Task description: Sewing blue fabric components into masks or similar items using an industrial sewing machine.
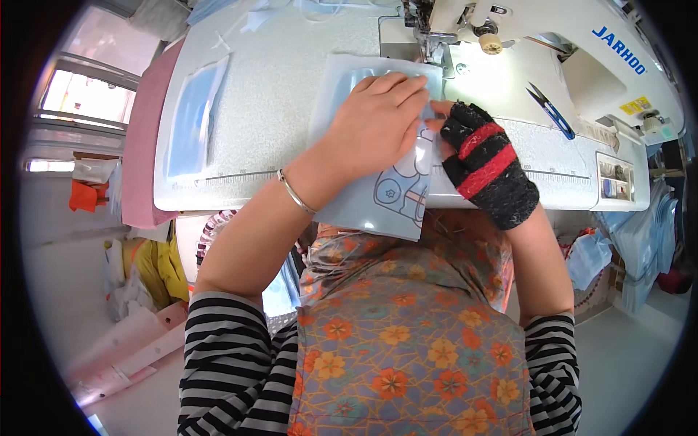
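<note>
A pale blue, glossy plastic sheet piece point(356, 200) with a cartoon line print lies on the sewing machine table, its lower end hanging over the front edge. My left hand point(382, 120), bare and with a bracelet at the wrist, rests flat on its upper part, fingers stretched out. At the piece's right edge is my right hand point(488, 161) in a black and red fingerless glove. Its fingertips close on that edge; the thumb is partly hidden. The piece's top right corner reaches the presser foot point(438, 59) of the sewing machine point(520, 29).
Blue-handled thread snips point(556, 116) lie right of the needle area. Another blue plastic piece point(195, 120) is at the table's left. A small compartment with bobbins point(616, 180) sits at the right corner. Stacked blue pieces point(643, 232) hang at the right, below table height.
</note>
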Motion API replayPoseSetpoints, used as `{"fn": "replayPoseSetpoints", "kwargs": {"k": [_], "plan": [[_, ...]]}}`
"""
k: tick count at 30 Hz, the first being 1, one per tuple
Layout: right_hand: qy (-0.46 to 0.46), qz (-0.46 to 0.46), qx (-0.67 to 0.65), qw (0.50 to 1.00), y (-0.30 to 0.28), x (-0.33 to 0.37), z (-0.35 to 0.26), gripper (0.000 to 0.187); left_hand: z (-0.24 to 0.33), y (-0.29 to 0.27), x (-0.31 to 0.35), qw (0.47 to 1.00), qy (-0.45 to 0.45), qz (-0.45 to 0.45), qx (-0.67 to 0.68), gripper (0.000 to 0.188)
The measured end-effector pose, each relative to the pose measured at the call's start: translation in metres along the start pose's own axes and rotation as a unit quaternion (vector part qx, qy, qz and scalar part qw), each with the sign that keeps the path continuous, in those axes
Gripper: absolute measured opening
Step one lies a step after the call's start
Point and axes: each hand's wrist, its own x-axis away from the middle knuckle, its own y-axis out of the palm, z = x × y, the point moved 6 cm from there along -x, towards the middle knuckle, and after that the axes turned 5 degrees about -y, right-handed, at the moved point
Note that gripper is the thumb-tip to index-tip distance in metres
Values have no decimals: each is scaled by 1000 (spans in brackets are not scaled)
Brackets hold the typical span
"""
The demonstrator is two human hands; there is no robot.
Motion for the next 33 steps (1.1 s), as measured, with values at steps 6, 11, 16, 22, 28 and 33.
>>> {"fn": "replayPoseSetpoints", "kwargs": {"k": [6, 11, 16, 22, 28, 33], "plan": [[-17, -17, 38, 999, 1, -20, 41, 35, -2, 5, -6, 999, -14, -29, 7, 34], [-19, -5, 75, 997, 12, -30, 55, 32, -14, 15, -17, 999, -41, -1, -13, 33], [-6, 19, 46, 999, 5, -25, 47, 26, -13, 20, -17, 998, -55, -3, -29, 35], [-22, -14, 7, 1000, 2, -16, 34, 30, -13, 24, -20, 997, -69, -1, -35, 37], [-19, -10, 26, 999, 0, -16, 26, 29, -20, 26, -17, 997, -70, 5, 18, 38], [-39, -8, 26, 999, 0, -17, 26, 28, -28, 11, -6, 996, -58, -21, 66, 38]]}}
